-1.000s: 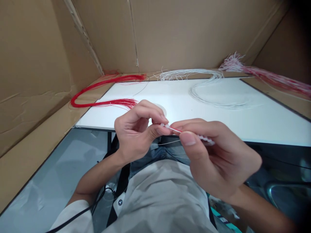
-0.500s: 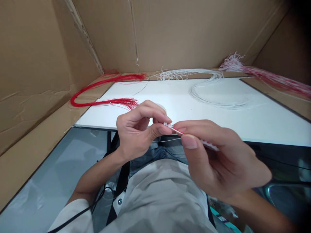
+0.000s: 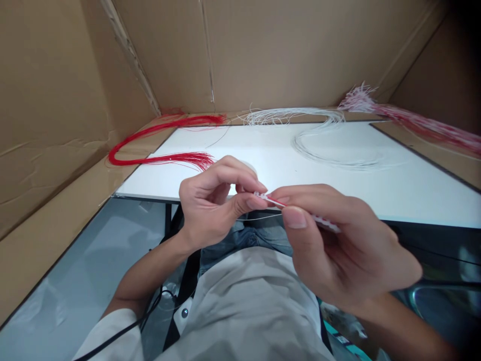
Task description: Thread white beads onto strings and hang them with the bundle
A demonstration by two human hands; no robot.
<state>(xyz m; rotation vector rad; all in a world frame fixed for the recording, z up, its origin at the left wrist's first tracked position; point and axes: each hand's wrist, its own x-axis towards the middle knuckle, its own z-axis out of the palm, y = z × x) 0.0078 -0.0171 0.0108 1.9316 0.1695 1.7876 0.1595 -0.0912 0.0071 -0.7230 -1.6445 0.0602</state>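
Between my two hands runs a thin red-and-white braided cord [image 3: 276, 201], held above the table's near edge. My left hand [image 3: 220, 200] pinches its knotted white end between thumb and forefinger. Thumb and fingers of my right hand [image 3: 341, 240] are closed on the cord just to the right, and a braided length shows inside that palm. A loose white strand [image 3: 259, 218] sags below, between the hands. My fingertips cover part of the cord, so the knot's detail is hard to make out.
A bundle of red cords [image 3: 128, 161] curves at the left of the white table [image 3: 259, 145]. White cords [image 3: 300, 143] loop along the back. A red-and-white bundle [image 3: 413, 118] lies at the right. Cardboard walls [image 3: 300, 50] enclose the back and sides.
Almost nothing differs. My right hand has shifted very slightly to the right, with a little more of the red section showing between the hands. Both pinches stay closed.
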